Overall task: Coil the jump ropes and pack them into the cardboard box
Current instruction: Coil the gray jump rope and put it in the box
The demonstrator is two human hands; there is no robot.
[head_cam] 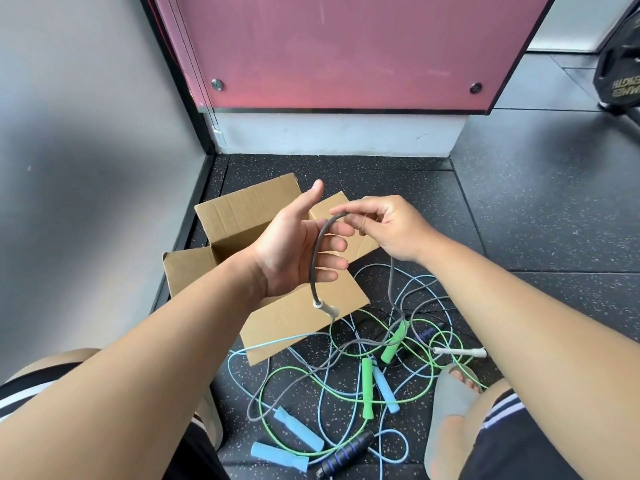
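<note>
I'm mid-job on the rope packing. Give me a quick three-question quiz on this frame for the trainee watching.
1. True or false: the right hand pinches the grey rope with its fingers.
2. What colour is the handle dangling below the left hand? A green, B white, C blue.
3. How many green handles lie on the floor?

Key: 1 true; 2 B; 3 two.
</note>
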